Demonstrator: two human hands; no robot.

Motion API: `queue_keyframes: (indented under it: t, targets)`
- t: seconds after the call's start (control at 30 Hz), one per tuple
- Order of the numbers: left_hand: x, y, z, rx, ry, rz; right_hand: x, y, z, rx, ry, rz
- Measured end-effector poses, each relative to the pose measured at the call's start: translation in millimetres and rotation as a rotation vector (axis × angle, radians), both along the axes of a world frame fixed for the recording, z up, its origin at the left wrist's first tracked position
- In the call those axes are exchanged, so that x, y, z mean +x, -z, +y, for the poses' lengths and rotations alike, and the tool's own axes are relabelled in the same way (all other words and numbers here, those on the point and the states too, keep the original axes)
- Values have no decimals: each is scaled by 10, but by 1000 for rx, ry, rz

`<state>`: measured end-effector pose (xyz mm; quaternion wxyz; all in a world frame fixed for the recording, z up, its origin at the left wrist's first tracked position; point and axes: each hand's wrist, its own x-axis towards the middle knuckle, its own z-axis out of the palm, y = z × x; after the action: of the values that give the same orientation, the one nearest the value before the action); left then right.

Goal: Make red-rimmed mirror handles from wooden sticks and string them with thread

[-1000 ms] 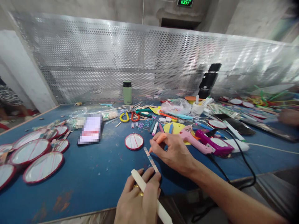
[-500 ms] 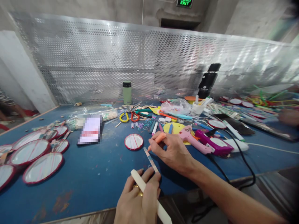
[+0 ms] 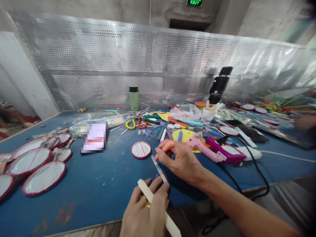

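Observation:
My right hand (image 3: 184, 161) is closed around an orange marker (image 3: 165, 146). The marker's lower end is down at the upper part of a flat wooden craft stick (image 3: 159, 169), which has pinkish and bluish patches. My left hand (image 3: 148, 207) presses the stick's near end to the table with its fingertips. Tucked between that hand's thumb and fingers is a cream-coloured marker (image 3: 146, 190), lying slantwise across it. Just beyond the stick lies a small round disc (image 3: 141, 150) with a red rim and pink streaks on its white face.
More red-rimmed discs (image 3: 45, 178) overlap at the left, near a phone (image 3: 94, 137). At the right lie a pink glue gun (image 3: 203, 148), a purple device (image 3: 227, 152) and a black cable (image 3: 258, 171). Pliers, pens and clips spread behind; a green bottle (image 3: 134, 98) stands by the perforated metal screen (image 3: 106, 62).
My right hand and the orange marker have shifted very slightly left along with the view. The left hand still presses on the stick, and everything else stays in place.

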<state>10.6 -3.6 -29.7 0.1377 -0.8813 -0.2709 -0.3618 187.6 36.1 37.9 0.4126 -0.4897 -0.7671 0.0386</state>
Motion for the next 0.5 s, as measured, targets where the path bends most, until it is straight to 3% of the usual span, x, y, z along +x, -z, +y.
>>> queue_keyframes:
  t: [0.5]
  targets:
    - [38, -14, -50, -62, -17, -60, 11, 13, -11, 24, 15, 6]
